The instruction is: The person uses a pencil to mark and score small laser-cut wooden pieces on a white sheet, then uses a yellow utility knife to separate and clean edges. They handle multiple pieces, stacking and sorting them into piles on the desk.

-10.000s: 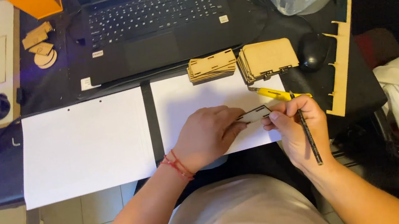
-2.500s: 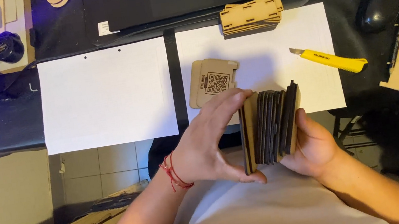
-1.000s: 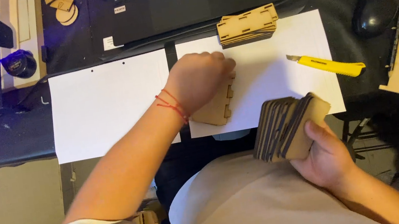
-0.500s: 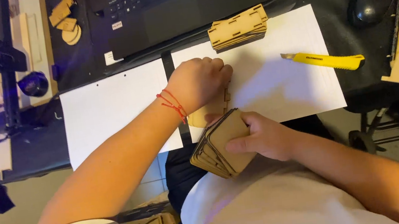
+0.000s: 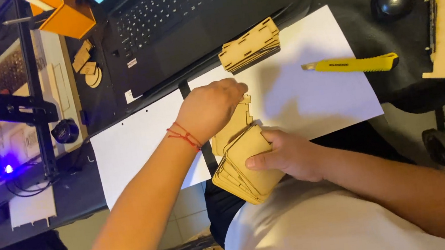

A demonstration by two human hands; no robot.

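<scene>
I see right hand point(image 5: 289, 156) clamped on stacked plywood panels point(image 5: 242, 168) | left hand point(image 5: 214, 109) just above, pressing single plywood panel point(image 5: 234, 129), fingers curled over it

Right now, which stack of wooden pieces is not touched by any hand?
The small stack beside the laptop, on the far sheet edge; both hands are at the other pieces.

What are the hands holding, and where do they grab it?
The right hand grips a stack of thin wooden pieces by its upper edge. The left hand rests on a single wooden piece, covering its top.
</scene>
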